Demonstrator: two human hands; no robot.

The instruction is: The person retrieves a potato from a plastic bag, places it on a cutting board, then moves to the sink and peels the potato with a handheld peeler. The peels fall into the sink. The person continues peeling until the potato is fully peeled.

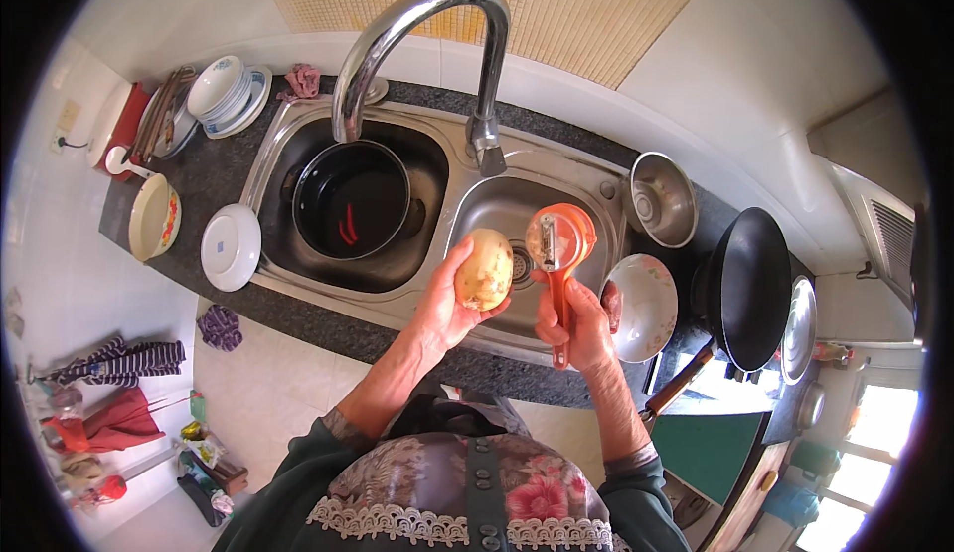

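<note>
My left hand (444, 304) grips a pale yellow-brown potato (484, 269) and holds it over the right basin of a steel double sink (596, 216). My right hand (576, 325) is closed around the handle of an orange peeler (558, 244), whose round head stands upright just right of the potato, a small gap apart. A curved steel tap (417, 25) arches above the sink. A black pot (350, 200) with water and two red chillies sits in the left basin.
On the dark counter to the left are a white plate (231, 246), a yellow bowl (154, 216) and stacked dishes (227, 93). To the right stand a steel bowl (663, 197), a flowered bowl (641, 306), a black wok (752, 289) and a lid (798, 330).
</note>
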